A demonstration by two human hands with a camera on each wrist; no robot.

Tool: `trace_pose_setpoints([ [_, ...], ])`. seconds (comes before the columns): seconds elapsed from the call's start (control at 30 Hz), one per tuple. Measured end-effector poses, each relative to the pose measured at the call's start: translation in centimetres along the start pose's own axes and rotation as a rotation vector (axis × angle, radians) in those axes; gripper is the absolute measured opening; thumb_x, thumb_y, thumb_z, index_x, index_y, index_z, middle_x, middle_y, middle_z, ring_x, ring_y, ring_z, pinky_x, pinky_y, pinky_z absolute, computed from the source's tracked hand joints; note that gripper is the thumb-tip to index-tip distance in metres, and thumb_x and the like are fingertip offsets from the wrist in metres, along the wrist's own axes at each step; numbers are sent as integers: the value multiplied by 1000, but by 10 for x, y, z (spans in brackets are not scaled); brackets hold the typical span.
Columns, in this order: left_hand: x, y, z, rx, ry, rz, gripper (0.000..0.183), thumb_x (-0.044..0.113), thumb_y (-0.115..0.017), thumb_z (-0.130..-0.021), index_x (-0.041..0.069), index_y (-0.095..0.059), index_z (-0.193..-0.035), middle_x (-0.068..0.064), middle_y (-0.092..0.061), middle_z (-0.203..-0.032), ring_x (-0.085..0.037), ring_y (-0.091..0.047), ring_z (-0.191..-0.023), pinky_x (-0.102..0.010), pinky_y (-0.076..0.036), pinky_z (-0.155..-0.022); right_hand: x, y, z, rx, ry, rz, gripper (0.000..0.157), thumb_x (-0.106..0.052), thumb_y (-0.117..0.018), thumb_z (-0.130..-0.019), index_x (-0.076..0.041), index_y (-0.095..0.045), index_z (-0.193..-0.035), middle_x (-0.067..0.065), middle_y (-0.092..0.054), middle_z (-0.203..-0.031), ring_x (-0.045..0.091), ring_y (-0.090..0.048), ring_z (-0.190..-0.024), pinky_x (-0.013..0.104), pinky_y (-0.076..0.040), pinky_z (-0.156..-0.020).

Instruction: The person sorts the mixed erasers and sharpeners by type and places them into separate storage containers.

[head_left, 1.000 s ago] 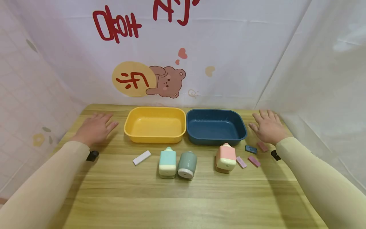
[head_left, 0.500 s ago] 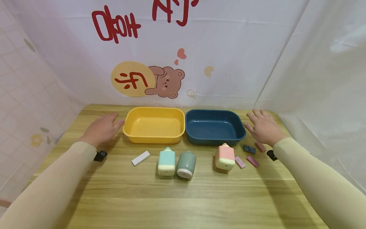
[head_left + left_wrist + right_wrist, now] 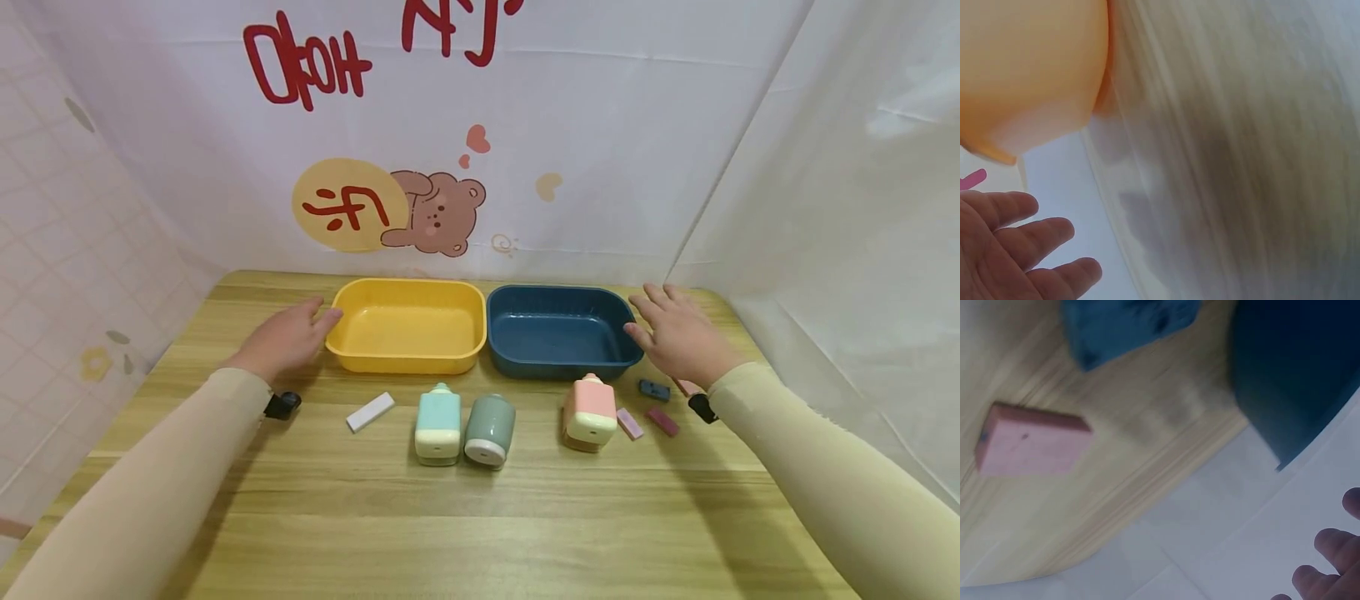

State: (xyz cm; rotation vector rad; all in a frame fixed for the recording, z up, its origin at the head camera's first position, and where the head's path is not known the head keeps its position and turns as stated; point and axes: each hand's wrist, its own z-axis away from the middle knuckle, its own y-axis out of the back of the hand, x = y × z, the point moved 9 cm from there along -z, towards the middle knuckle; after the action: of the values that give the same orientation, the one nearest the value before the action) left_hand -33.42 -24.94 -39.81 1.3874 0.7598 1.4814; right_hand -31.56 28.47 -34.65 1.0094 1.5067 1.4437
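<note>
My left hand [image 3: 288,337] is at the left end of a yellow plastic basin [image 3: 405,365], thumb and fingertips at its rim. In the left wrist view its fingers [image 3: 1035,240] are spread below the basin wall. At the right end of a dark blue basin [image 3: 558,367], my right hand [image 3: 686,337] has its fingers extended over the rim. Whether either hand touches its basin cannot be told. Both basins hold nothing. Near my right wrist lie a dark blue block [image 3: 654,389] and a pink block [image 3: 1035,444], the latter partly hidden in the head view.
In front of the basins stand a mint bottle-shaped item [image 3: 438,425], a grey-green one [image 3: 490,432] and a pink one [image 3: 591,414]. A white bar [image 3: 371,412] lies at left; a light pink block [image 3: 629,423] and a magenta block [image 3: 662,422] lie at right.
My left hand has moved right to the yellow basin's rim. My right hand has moved left to the blue basin's rim. The basins and small items stay in place.
</note>
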Motion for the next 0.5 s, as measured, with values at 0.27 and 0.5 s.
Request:
trace_pose_setpoints([
  [0.27, 2, -6, 0, -25, 24, 33, 95, 71, -19, -107, -5, -18, -165, -32, -26, -168, -57, -28, -152, -71, -23, -123, -23, 3, 3, -19, 35, -37, 64, -38, -49, -112, 3, -36, -161, 34, -25, -168, 60, -20, -154, 70, -19, -125],
  [0.5, 2, -12, -4, -23, 19, 51, 93, 70, -20, -107, -3, -21, -165, -31, -32, -166, -55, -34, -150, -71, -27, -121, -38, 6, 6, -19, 61, -59, 64, -34, -53, -111, 2, -37, -161, 32, -25, -169, 58, -21, -155, 69, -20, -126],
])
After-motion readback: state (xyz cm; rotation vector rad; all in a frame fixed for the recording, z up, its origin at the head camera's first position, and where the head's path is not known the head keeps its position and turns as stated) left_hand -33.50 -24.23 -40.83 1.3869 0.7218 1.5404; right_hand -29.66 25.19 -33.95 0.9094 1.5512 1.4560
